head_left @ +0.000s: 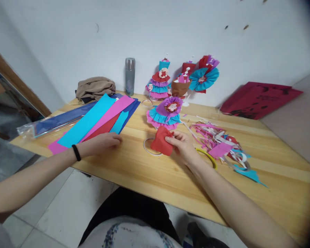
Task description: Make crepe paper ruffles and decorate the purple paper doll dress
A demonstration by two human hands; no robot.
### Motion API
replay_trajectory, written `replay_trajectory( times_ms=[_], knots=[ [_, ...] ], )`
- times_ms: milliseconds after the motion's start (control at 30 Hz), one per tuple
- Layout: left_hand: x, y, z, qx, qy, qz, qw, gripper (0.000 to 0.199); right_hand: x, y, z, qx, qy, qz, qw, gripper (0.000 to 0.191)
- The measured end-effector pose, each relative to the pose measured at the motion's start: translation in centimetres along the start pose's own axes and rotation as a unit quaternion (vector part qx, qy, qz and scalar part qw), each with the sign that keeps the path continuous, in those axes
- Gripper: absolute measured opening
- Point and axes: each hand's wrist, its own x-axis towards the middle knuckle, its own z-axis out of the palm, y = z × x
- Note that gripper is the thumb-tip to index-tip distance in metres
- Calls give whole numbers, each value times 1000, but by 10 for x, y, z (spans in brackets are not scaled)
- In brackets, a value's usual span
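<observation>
My right hand (182, 144) pinches a small piece of red crepe paper (161, 142) between thumb and fingers, above the table. Partly behind and below that paper lies a thin white ring (145, 147). My left hand (107, 142), with a black band at the wrist, rests loosely on the table and holds nothing that I can see. It is beside a fan of crepe paper sheets (86, 120) in blue, pink, red and navy. Just beyond my right hand stands a ruffled paper dress (164, 117) in purple, blue and pink, with a flower on it.
More paper dresses (160, 84) and a blue paper fan (206, 79) stand by the wall. A thermos (130, 76) and brown cloth (95, 88) are at the back left. Right of me are yellow tape (208, 156), paper scraps (219, 146) and a dark red bag (258, 100).
</observation>
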Motion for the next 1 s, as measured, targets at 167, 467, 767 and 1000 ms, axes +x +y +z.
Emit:
replay_trajectory(
  times_ms=[167, 467, 767, 1000],
  knots=[
    [-3, -18, -9, -9, 26, -95, 995, 34, -6, -3, 13, -10, -19, 29, 999, 25],
    [20, -59, -16, 140, 31, -372, 917, 31, -12, -8, 20, -108, -124, 21, 986, 21],
    [33, -86, -22, 163, 39, -410, 896, 40, -15, -4, 20, -79, -116, -13, 990, 40],
    [31, -117, -22, 123, 51, -429, 894, 40, -18, 4, 25, -83, -131, 2, 988, 28]
  ],
)
